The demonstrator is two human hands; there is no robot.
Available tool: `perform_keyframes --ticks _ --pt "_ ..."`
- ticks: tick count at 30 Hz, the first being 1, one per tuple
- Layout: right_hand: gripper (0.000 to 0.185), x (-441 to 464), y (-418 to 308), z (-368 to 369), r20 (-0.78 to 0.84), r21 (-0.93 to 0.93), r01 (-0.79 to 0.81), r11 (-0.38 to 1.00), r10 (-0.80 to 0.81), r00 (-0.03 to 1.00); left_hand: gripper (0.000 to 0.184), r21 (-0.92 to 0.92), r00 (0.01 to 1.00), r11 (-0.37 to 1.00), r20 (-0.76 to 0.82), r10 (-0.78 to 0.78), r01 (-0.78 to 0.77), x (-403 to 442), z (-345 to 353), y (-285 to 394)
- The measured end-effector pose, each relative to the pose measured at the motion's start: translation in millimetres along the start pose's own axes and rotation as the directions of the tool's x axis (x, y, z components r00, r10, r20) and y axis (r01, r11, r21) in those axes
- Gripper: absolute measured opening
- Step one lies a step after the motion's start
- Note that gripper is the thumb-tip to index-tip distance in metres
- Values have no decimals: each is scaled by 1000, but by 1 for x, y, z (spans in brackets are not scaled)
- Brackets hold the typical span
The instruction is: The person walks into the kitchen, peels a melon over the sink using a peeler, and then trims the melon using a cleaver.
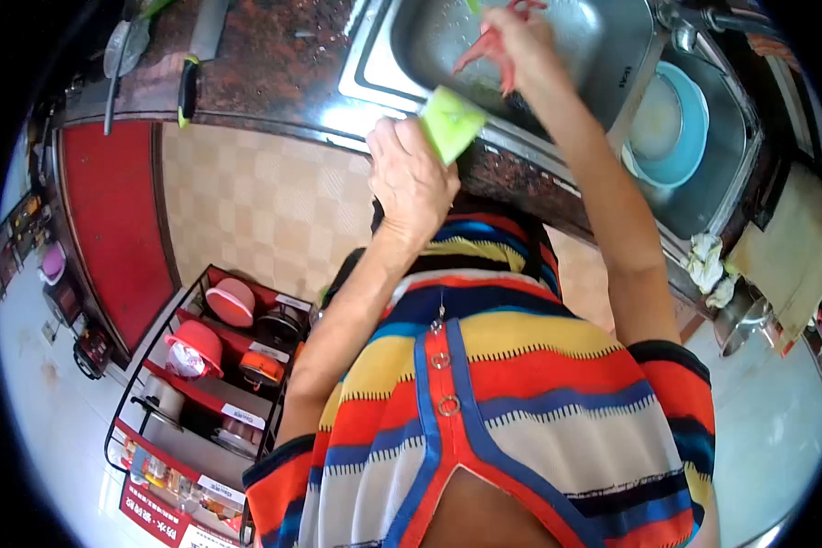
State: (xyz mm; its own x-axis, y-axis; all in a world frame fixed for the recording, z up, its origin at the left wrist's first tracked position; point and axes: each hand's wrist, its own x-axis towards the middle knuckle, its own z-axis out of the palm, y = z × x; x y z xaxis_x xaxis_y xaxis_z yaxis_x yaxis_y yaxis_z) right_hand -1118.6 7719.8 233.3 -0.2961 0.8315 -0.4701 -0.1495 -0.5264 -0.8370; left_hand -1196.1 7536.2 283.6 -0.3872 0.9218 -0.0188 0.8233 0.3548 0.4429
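My left hand (411,173) is closed on a pale green piece (451,124), maybe a cut vegetable, at the front edge of the steel sink (411,50). Over the sink, my right hand (518,41) has its fingers curled at a red object (481,53) with several thin prongs, perhaps a peeler or red scraps; its exact form is blurred. A small bit of green shows beside the fingers. Some dark green scraps lie in the basin below.
A light blue basin (693,123) stands in the second sink bowl at the right. On the dark counter (274,68) at the left lie a knife (188,89) and a long-handled utensil (111,82). A rack (237,411) with bowls and pots stands at the lower left.
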Motion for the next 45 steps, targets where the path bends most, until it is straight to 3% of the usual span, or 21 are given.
perform_keyframes --ticks 1,2,3,5,11,16,18,19,21,22,24,28,31,33,35,39,40,41,43,44,45 --pt "20 -14 -4 19 -7 -48 -141 989 140 990 50 21 1000 1000 4 -7 7 2 2 -1" --pt "22 -31 -5 32 -6 36 -41 999 41 999 49 9 1000 1000 -15 2 -2 1 4 0" --pt "18 -36 -4 39 -43 -160 -8 987 1 999 49 10 1000 1000 -9 2 -2 3 4 -1" --pt "23 -46 9 39 -56 -183 112 977 -124 991 48 7 998 1000 -50 26 -26 -2 6 -1" --pt "20 -47 3 42 -114 -273 220 936 -258 959 50 -19 996 999 -80 28 -29 4 4 1" --pt "18 -21 18 29 -27 -183 98 978 -105 994 51 3 996 999 -75 41 -41 5 3 0" --pt "18 -8 17 19 -81 -211 -82 974 66 994 52 8 998 1000 -55 30 -30 2 4 0" --pt "19 -3 14 6 -123 -681 261 684 -458 880 52 7 998 999 -58 36 -35 0 3 0" --pt "19 20 42 -61 -283 -437 -158 886 32 959 52 -51 998 998 -50 -23 20 -2 2 -6" --pt "19 24 35 -54 -255 -450 -129 884 12 967 53 -33 997 999 -74 5 -7 -2 6 -6" --pt "21 0 32 -50 -202 -176 42 983 -78 976 49 9 996 999 -76 39 -38 3 3 -4" --pt "17 -28 12 -8 -176 57 -15 998 24 984 49 8 997 1000 -81 -3 3 -1 4 -2" --pt "6 -47 7 18 -203 -106 88 990 -109 973 52 -5 998 1000 -59 -19 19 -1 6 0" --pt "14 -51 7 23 -226 -21 1 1000 -6 974 52 -6 998 998 -38 -56 56 -1 4 1" --pt "16 -38 23 9 -54 -44 107 993 -109 993 53 3 998 999 -51 -43 43 0 5 0" --pt "18 -8 45 -12 11 -38 3 999 -3 1000 53 -5 999 1000 -30 -21 21 -2 8 0" --pt "18 -2 42 -13 -139 -245 87 965 -124 983 53 -5 999 1000 -29 -20 19 -1 7 0" --pt "19 2 43 -26 -189 -316 24 948 -88 978 53 -6 1000 1000 -26 -8 8 -3 6 -3" --pt "20 9 44 -52 -287 -436 -117 892 -14 958 53 -20 996 998 -67 -61 60 -5 8 -9" --pt "21 2 33 -45 -336 -443 -48 895 -116 935 52 -10 996 1000 -94 9 -10 -4 5 -8" --pt "21 -4 27 -40 -398 -442 8 897 -204 895 51 -32 997 997 -31 -68 67 -2 6 -1"
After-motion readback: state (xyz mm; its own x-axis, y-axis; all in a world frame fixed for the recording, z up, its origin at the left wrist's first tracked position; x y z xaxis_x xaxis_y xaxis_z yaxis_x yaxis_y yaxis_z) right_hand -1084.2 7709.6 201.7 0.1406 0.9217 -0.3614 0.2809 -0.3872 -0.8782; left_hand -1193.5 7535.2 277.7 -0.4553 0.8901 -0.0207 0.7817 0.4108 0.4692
